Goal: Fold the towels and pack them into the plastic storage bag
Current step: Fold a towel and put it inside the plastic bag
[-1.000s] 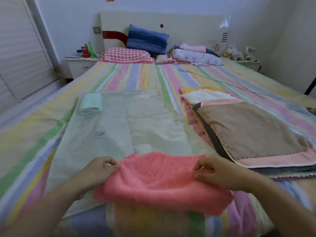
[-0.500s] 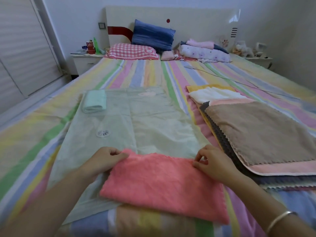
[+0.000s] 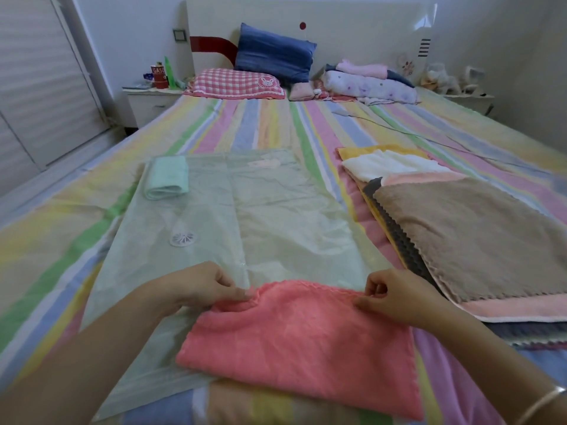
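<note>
Left hand [image 3: 199, 286]: grip closed in a pinch, thumb against curled fingertips, on the far left corner of the pink towel [image 3: 300, 342]. Right hand [image 3: 395, 299]: grip likewise closed, fingers curled in and pinching the far right corner of the same towel; a thin bangle [image 3: 543, 403] sits on that wrist. Both hands hold the far edge low, at or just above the surface (whether the corners are lifted clear cannot be told). The pink towel is spread as a rectangle at the near end of the bed [image 3: 260, 124], its left and far portions overlying the near end of the plastic storage bag [image 3: 276, 222], its near edge and right side resting on the striped sheet. The bag lies flat and translucent along the bed, with a round white valve [image 3: 182, 238] toward its left side. A folded mint-green towel [image 3: 167, 177] lies at the bag's far left corner; whether it is inside the bag or on top of it cannot be told. To the right of the bag, just beside it, sits a stack of unfolded towels [image 3: 478, 240], a brown one uppermost, with pink, grey, white and yellow edges showing beneath. The right hand is near the stack's near-left corner but apart from it.
</note>
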The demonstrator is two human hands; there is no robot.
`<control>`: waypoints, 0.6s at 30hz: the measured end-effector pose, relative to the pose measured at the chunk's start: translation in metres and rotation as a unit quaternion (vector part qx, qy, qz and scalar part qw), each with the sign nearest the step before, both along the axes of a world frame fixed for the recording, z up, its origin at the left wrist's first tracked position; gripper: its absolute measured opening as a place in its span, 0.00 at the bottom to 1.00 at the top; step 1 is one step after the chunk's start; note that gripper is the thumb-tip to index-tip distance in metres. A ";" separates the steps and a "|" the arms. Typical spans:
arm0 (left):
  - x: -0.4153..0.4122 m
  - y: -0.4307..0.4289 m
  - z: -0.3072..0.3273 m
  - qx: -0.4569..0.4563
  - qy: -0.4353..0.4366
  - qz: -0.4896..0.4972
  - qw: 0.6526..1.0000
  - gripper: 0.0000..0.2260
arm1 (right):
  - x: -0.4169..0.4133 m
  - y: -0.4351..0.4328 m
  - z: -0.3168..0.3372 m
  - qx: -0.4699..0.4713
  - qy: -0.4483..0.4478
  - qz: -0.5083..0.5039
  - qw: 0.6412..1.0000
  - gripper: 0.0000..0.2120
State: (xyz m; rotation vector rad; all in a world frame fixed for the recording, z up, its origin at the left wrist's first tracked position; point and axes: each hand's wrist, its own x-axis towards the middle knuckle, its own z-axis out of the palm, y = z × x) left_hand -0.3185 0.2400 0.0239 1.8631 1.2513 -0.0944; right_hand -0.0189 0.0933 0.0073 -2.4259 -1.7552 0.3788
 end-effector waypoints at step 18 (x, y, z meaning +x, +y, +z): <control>-0.061 0.050 -0.037 0.239 -0.199 0.245 0.918 0.06 | -0.026 0.095 -0.010 0.112 0.110 -0.028 0.987 0.03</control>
